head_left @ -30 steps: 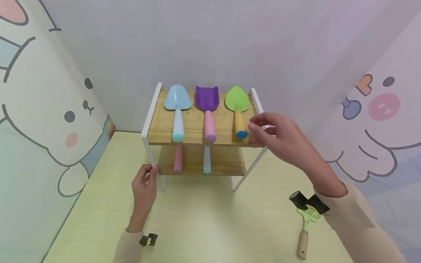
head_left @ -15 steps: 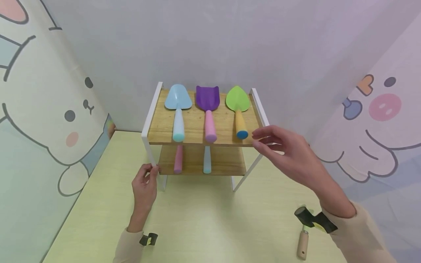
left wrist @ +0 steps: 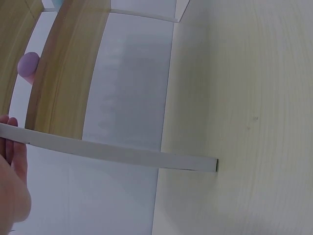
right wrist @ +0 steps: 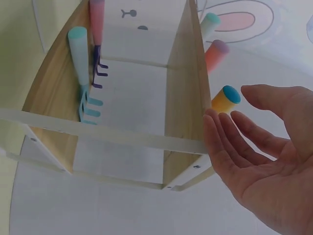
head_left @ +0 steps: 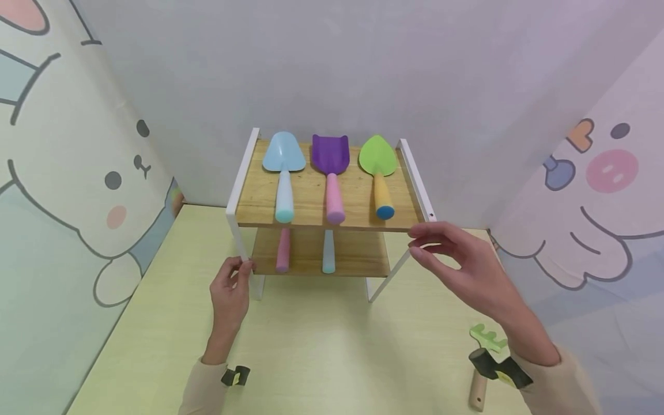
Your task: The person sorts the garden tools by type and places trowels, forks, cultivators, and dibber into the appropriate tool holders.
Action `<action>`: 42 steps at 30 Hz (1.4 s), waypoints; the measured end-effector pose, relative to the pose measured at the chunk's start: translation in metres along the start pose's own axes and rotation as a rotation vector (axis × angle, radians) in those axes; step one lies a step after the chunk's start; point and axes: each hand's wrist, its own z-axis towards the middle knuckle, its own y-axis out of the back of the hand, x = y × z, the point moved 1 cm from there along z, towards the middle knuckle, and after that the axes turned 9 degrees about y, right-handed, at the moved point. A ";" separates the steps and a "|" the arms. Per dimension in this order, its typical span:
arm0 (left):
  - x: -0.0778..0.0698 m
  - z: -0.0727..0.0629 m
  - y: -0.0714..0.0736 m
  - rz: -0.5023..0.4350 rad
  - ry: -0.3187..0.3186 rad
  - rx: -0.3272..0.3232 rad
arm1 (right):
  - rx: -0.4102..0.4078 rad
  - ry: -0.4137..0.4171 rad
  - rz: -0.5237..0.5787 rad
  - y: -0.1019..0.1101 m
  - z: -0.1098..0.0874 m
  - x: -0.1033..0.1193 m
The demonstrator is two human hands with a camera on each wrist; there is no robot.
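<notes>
My left hand (head_left: pixel 231 291) grips the white left front leg (left wrist: pixel 112 152) of a two-tier wooden rack (head_left: pixel 311 202). Beside the top tier's front right corner, my right hand (head_left: pixel 464 265) holds nothing, its fingers loosely bent with a gap to the thumb. Three toy shovels lie side by side on that tier: a light-blue one (head_left: pixel 284 190), a purple one with a pink handle (head_left: pixel 334 196), and a green one with a yellow, blue-ended handle (head_left: pixel 383 193), nearest the right hand. On the lower tier lie a light-blue rake (right wrist: pixel 80 61) and a purple-tined rake with pink handle (right wrist: pixel 97 24).
A green toy rake (head_left: pixel 487 337) with a wooden handle lies on the pale table (head_left: pixel 332 357) at the right, partly hidden behind the right wrist's black camera mount (head_left: pixel 500 368). Cartoon-printed walls (head_left: pixel 332 69) stand behind and on both sides.
My right hand has drawn away from the green shovel's yellow handle, moving right and down past the rack's corner. My left hand has stayed on the leg.
</notes>
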 end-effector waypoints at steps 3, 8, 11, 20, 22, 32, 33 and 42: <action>0.001 0.000 0.000 -0.002 -0.008 -0.001 | -0.007 0.026 0.030 -0.002 -0.007 -0.007; 0.001 0.000 0.000 -0.005 -0.007 -0.006 | -0.011 0.056 0.017 -0.006 -0.019 -0.019; 0.000 0.000 -0.001 -0.012 -0.002 -0.005 | -0.010 0.059 0.009 -0.009 -0.027 -0.027; -0.001 0.000 -0.001 -0.027 -0.003 0.005 | -0.004 -0.001 -0.010 -0.015 -0.048 -0.047; -0.001 0.000 -0.001 -0.026 -0.008 0.003 | -0.008 -0.009 -0.012 -0.016 -0.052 -0.050; -0.001 0.000 -0.001 -0.024 -0.013 0.000 | -0.059 -0.002 0.030 -0.023 -0.073 -0.067; 0.000 0.000 -0.002 -0.021 -0.016 0.001 | -0.064 0.000 0.037 -0.024 -0.076 -0.069; 0.001 0.000 -0.001 0.001 -0.029 -0.006 | -0.097 -0.035 0.064 -0.032 -0.098 -0.088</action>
